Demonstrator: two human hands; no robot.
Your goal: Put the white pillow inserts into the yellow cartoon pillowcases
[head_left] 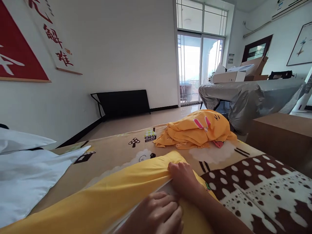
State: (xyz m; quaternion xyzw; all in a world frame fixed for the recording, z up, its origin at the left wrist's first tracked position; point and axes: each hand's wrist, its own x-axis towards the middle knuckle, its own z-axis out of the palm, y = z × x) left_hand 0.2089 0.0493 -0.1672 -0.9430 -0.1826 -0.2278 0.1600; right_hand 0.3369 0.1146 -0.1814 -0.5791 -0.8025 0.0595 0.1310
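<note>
A yellow pillowcase [117, 185] lies across the bed in front of me, its opening edge running toward my hands. White material [166, 189] shows in a narrow strip along that opening. My right hand [184, 180] is closed on the edge of the pillowcase near its far corner. Closer to me, my left hand [159, 211] has its fingers curled over the same edge, just below and left of the right hand. The fingertips of both hands are mostly hidden. Beyond them rests a crumpled orange cloth [192, 130] with pink rabbit ears printed on it.
White pillows [31, 169] lie at the left. The patterned bed blanket [243, 182] spreads beneath everything. A cardboard box [280, 139] stands at the right, before a plastic-covered table [255, 97] bearing open boxes. A black folded panel [124, 104] leans against the far wall.
</note>
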